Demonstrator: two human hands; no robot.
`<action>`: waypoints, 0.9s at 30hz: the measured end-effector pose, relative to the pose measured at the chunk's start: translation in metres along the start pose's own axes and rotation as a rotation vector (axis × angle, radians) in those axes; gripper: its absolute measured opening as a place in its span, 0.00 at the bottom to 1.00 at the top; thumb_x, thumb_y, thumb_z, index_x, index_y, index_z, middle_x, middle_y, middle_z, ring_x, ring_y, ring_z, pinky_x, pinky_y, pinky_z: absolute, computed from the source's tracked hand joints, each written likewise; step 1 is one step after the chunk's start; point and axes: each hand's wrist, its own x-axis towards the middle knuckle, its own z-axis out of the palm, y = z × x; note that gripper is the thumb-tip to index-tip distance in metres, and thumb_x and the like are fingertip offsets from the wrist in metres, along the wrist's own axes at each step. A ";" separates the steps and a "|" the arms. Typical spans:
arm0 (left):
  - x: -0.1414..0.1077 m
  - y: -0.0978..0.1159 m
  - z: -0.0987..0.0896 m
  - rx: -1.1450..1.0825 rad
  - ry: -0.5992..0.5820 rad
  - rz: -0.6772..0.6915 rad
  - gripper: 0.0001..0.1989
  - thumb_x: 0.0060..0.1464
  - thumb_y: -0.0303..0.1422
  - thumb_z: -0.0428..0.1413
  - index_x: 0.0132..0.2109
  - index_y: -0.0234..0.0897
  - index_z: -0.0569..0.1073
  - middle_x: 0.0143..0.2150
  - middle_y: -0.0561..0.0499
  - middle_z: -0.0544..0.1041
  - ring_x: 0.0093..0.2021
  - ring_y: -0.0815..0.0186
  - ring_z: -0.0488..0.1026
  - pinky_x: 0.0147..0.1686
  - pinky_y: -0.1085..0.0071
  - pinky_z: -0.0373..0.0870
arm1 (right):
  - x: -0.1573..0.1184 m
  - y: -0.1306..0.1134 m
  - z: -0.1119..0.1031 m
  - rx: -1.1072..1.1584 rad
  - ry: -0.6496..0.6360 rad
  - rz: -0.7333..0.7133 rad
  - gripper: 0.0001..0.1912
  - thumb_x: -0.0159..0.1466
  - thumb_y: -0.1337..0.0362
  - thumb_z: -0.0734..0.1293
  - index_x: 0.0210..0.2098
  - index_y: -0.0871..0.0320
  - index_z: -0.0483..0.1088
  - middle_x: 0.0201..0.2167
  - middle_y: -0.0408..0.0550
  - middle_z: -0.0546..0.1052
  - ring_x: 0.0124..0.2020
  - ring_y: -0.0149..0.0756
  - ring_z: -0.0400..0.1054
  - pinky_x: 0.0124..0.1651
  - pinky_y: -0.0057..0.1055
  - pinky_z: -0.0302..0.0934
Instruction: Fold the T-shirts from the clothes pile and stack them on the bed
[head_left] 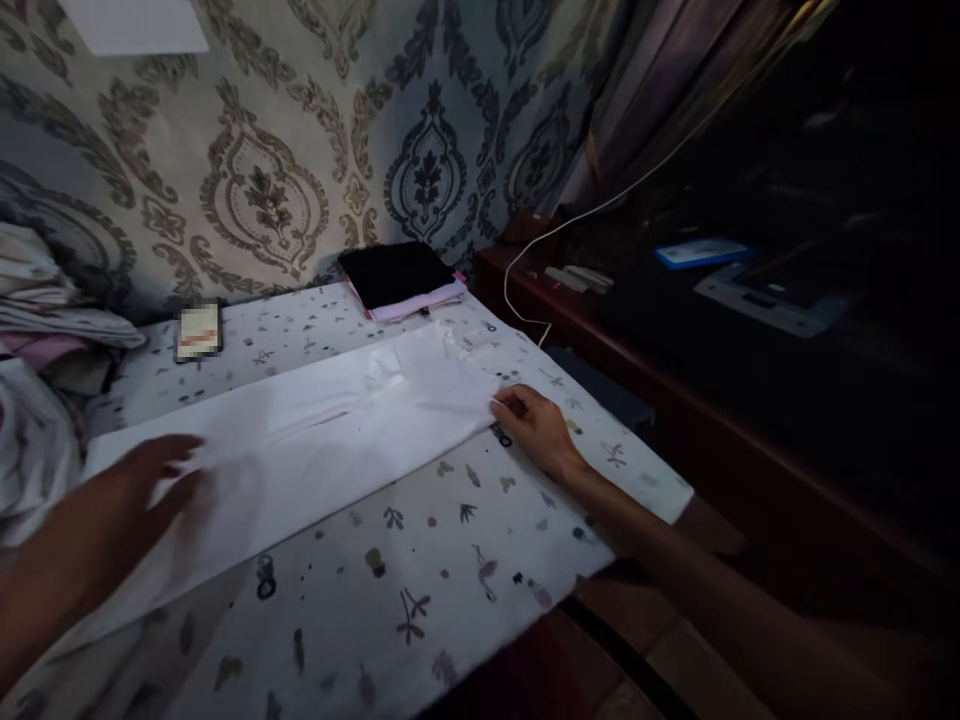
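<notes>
A white garment (322, 430), which looks like a shirt, lies folded into a long strip across the patterned cloth. Its right end is bunched, with small gathers near the top edge. My right hand (536, 425) pinches the garment's near right corner between thumb and fingers. Over the left part, my left hand (127, 510) hovers or rests lightly with thumb and fingers apart; it is slightly blurred, and I cannot tell whether it touches the fabric.
Folded clothes, black on top of pink (405, 280), lie at the back against the patterned wall. A phone-like item (199, 331) is at the back left, beside heaped clothes (45, 330). A white cable (517, 260) runs down beyond the right edge, near a dark wooden ledge (570, 310).
</notes>
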 end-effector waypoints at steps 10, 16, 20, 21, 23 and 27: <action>0.093 0.189 0.056 -0.084 -0.096 0.394 0.19 0.62 0.40 0.49 0.58 0.41 0.66 0.53 0.44 0.71 0.51 0.54 0.72 0.47 0.59 0.71 | -0.002 -0.002 -0.004 -0.052 0.000 -0.177 0.15 0.66 0.54 0.61 0.29 0.56 0.70 0.31 0.48 0.71 0.32 0.39 0.67 0.36 0.36 0.61; 0.135 0.189 0.070 -0.089 -0.132 0.370 0.13 0.54 0.34 0.54 0.47 0.43 0.75 0.50 0.46 0.69 0.50 0.56 0.72 0.46 0.63 0.70 | 0.001 0.002 -0.002 -0.098 0.000 -0.138 0.10 0.60 0.62 0.63 0.23 0.56 0.67 0.31 0.48 0.70 0.30 0.37 0.65 0.33 0.34 0.59; 0.155 0.155 0.065 -0.197 -0.037 0.277 0.08 0.47 0.33 0.56 0.36 0.39 0.75 0.41 0.48 0.72 0.43 0.58 0.72 0.44 0.65 0.69 | 0.002 0.004 -0.001 -0.095 0.007 -0.133 0.09 0.59 0.63 0.63 0.22 0.56 0.66 0.30 0.47 0.70 0.30 0.37 0.65 0.34 0.33 0.59; 0.158 0.146 0.063 -0.210 -0.026 0.242 0.07 0.46 0.33 0.55 0.34 0.38 0.75 0.39 0.49 0.72 0.40 0.59 0.72 0.43 0.65 0.69 | 0.002 0.004 -0.001 -0.093 0.007 -0.127 0.09 0.59 0.63 0.63 0.22 0.56 0.66 0.30 0.47 0.70 0.30 0.36 0.65 0.34 0.33 0.59; 0.162 0.130 0.061 -0.224 -0.013 0.192 0.07 0.47 0.33 0.53 0.34 0.38 0.74 0.35 0.50 0.73 0.37 0.61 0.72 0.40 0.66 0.70 | 0.002 0.003 -0.002 -0.087 0.011 -0.117 0.09 0.59 0.62 0.63 0.23 0.56 0.66 0.31 0.47 0.70 0.29 0.36 0.65 0.33 0.33 0.59; 0.161 0.124 0.065 -0.285 0.011 0.227 0.15 0.52 0.37 0.51 0.45 0.38 0.74 0.38 0.50 0.74 0.37 0.63 0.72 0.42 0.67 0.71 | 0.002 0.003 -0.002 -0.080 0.008 -0.114 0.09 0.59 0.62 0.62 0.23 0.56 0.66 0.31 0.47 0.70 0.28 0.35 0.64 0.33 0.33 0.58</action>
